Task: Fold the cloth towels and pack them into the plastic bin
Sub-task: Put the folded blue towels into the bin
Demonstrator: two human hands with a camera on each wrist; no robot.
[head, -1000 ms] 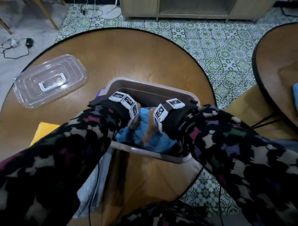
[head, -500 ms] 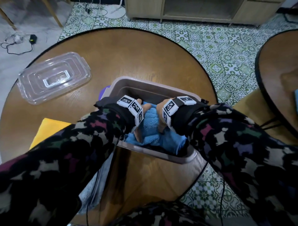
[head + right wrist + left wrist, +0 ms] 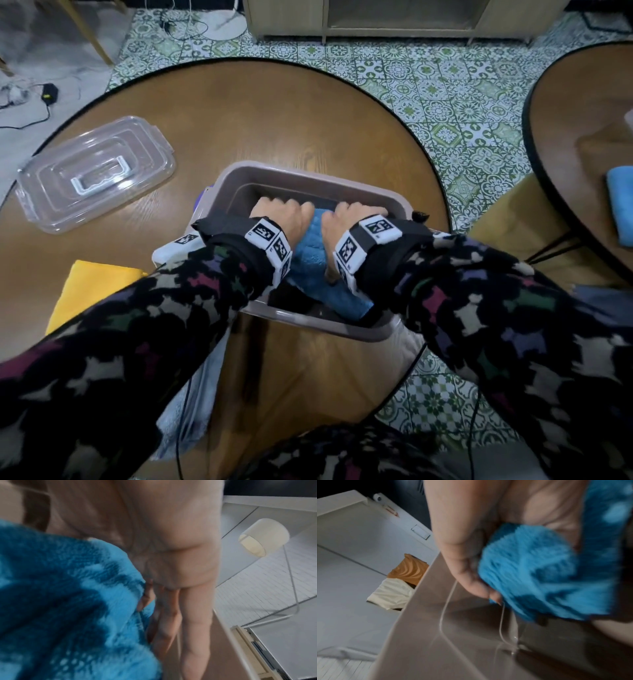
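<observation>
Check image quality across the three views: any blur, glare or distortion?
Head view: sharp, wide-angle bowing at the table edge, soft glare on the clear lid. Left wrist view: motion blur on the blue towel and left hand. Right wrist view: right hand and towel smeared; lamp sharper.

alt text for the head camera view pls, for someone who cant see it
Seen from above, the left hand and right hand hold a folded blue towel inside a grey plastic bin on a round wooden table. A clear lid lies on the table to the left, and a yellow cloth sits near the left sleeve.
</observation>
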